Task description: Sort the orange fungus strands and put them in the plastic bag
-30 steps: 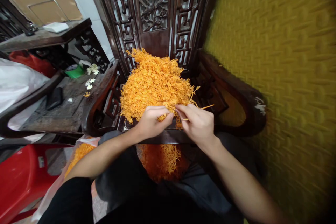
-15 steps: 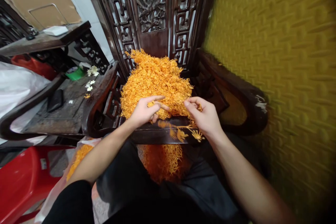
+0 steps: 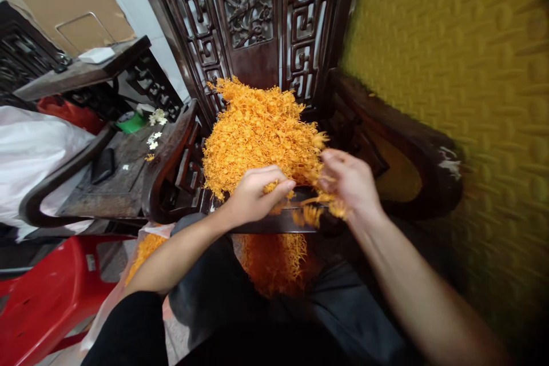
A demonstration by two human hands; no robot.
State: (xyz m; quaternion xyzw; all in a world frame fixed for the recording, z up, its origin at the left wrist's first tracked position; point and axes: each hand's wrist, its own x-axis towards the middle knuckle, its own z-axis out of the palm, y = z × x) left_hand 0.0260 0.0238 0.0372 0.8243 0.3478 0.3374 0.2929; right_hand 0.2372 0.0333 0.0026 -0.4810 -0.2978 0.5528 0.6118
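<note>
Here, forearms (image 3: 195, 246) angled inward, left hand (image 3: 256, 193) curled, its hold unclear, right hand (image 3: 352, 178) gripping an orange sprig (image 3: 312, 216)

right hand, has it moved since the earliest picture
Yes: judged against the carved wooden backrest, the right hand has shifted rightward, farther from the left hand.

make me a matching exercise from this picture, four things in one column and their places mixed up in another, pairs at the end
1. orange heap
2. green roll
3. red plastic seat
4. small white box

A. at the lower left of the picture
B. on the wooden ledge at the upper left
C. in the carved chair
D. beside the white flowers

Pairs: 1-C, 2-D, 3-A, 4-B
</note>
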